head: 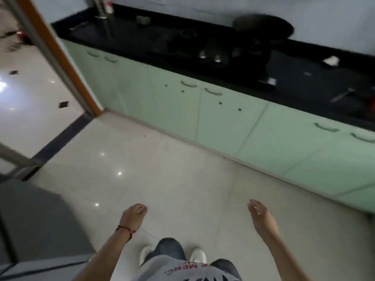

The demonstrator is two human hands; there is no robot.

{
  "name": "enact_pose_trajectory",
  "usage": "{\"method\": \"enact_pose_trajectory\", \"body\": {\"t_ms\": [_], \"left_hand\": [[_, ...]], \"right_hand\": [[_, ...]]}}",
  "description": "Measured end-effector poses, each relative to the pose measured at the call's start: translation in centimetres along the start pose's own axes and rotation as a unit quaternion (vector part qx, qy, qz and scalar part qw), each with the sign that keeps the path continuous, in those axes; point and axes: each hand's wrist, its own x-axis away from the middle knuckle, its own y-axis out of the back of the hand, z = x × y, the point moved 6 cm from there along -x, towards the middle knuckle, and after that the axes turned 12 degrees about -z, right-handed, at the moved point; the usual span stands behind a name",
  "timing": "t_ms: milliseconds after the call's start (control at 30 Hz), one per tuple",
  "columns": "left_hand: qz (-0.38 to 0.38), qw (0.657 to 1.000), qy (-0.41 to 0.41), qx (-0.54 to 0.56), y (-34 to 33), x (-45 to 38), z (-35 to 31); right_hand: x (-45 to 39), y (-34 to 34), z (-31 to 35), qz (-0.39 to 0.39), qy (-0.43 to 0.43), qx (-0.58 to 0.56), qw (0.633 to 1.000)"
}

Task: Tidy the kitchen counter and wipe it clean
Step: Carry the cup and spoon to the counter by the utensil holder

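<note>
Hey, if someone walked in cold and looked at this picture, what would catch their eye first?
Probably the long black counter running across the top over pale green cabinets, with a big dark round pan leaning near the wall at its back. Next, the person's two empty hands low in the frame, left hand loosely curled and right hand open, both above the shiny tiled floor, well short of the counter.

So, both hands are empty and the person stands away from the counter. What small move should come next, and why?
Probably step forward to the black counter. The left hand and the right hand hold nothing and hang over the floor, out of reach of it. A dark pan and small white scraps lie on it, so tidying likely begins there.
</note>
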Motion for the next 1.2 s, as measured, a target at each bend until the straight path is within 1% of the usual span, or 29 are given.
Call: {"method": "enact_pose_trajectory", "body": {"t_ms": [100,200,300,433,600,767,867,1000,1067,1133,1200], "left_hand": [[0.061,0.997,-0.018,-0.034,-5.0,0.1,-4.7],[0.118,0.988,-0.057,-0.084,-9.4,-0.1,-9.0],[0.156,0.975,-0.097,-0.124,-13.1,-0.8,-13.8],[0.206,0.961,-0.118,-0.145,-18.4,-1.8,-20.2],[0.239,0.942,-0.148,-0.185,-24.5,-2.8,-28.2],[0.27,0.902,-0.223,-0.251,-31.8,-3.1,-37.0],[0.289,0.883,-0.263,-0.259,-36.3,-1.5,-43.3],[0.313,0.874,-0.281,-0.244,-42.9,0.5,-49.9],[0.319,0.872,-0.281,-0.242,-45.5,2.0,-52.6],[0.321,0.875,-0.273,-0.238,-47.6,3.5,-54.9],[0.311,0.885,-0.259,-0.229,-49.3,4.5,-56.3]], "right_hand": [[0.4,3.7,-6.6,-0.039,-0.094,-0.022,0.995],[1.2,6.0,-11.8,-0.078,-0.189,-0.076,0.976],[1.0,7.7,-15.4,-0.119,-0.263,-0.124,0.949],[-0.7,9.5,-19.0,-0.16,-0.328,-0.161,0.917],[-3.6,11.6,-21.7,-0.193,-0.392,-0.195,0.878],[-6.5,13.8,-23.5,-0.239,-0.433,-0.227,0.839],[-8.0,15.5,-25.0,-0.256,-0.45,-0.236,0.822],[-9.7,18.5,-28.2,-0.273,-0.474,-0.241,0.802],[-11.1,20.2,-30.1,-0.273,-0.479,-0.245,0.797],[-13.0,22.2,-32.3,-0.262,-0.476,-0.245,0.803],[-15.3,24.7,-34.5,-0.25,-0.472,-0.236,0.812]]}}
